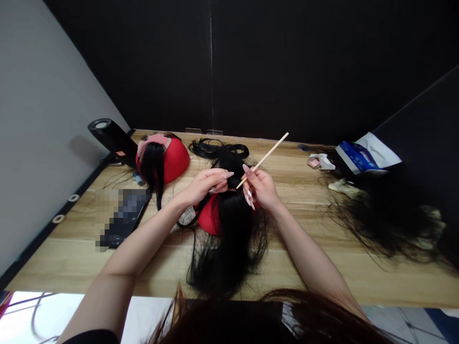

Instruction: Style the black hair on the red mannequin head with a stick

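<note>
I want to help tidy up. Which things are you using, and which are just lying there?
In use: stick in right hand; black wig on red form, under left hand.

Lying about: second red form, speaker, blue packet, loose hair, thread spool.

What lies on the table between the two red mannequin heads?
In the head view, bare wood and the left hand lie between the far red head and the near one under black hair.
</note>
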{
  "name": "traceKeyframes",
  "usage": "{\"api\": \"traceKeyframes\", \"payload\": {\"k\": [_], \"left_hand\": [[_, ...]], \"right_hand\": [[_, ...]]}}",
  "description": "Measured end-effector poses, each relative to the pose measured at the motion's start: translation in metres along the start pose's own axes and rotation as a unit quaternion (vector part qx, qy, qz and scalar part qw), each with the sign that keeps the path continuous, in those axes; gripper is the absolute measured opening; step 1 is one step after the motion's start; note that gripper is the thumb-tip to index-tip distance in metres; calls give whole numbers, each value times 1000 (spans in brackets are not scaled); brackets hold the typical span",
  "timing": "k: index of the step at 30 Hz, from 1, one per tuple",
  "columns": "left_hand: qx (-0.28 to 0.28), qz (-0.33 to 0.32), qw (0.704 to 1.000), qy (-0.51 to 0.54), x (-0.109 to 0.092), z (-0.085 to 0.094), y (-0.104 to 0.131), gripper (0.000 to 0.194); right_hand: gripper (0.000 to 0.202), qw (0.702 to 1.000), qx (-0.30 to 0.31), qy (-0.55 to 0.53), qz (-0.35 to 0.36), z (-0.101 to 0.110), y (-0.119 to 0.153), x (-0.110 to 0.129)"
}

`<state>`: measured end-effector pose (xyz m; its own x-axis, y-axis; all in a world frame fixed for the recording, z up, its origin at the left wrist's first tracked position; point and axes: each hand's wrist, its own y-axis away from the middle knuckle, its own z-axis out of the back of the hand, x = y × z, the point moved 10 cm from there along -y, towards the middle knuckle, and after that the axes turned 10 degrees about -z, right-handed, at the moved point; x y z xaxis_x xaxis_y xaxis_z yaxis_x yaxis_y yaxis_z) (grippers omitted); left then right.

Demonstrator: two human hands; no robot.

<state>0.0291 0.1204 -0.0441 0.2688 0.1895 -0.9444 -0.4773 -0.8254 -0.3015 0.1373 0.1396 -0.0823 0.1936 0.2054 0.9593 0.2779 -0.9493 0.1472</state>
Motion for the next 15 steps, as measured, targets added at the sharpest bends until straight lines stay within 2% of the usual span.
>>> {"api": "traceKeyframes", "payload": {"k": [4,7,9,11,15], "left_hand": [[-3,-5,1000,17,1,1,0,42],[-2,-2,1000,25,1,1,0,42],[1,1,1000,29,1,0,0,43],[0,2,999,34,1,0,1,43],[-5,3,999,40,1,1,2,44]], "right_hand": [[38,993,-39,78,76,8,10,26],[31,959,-105,198,173,11,30,54],[26,931,-124,261,223,6,42,66],[24,922,-116,288,230,0,47,67],[25,946,-87,252,182,-3,42,54]]}}
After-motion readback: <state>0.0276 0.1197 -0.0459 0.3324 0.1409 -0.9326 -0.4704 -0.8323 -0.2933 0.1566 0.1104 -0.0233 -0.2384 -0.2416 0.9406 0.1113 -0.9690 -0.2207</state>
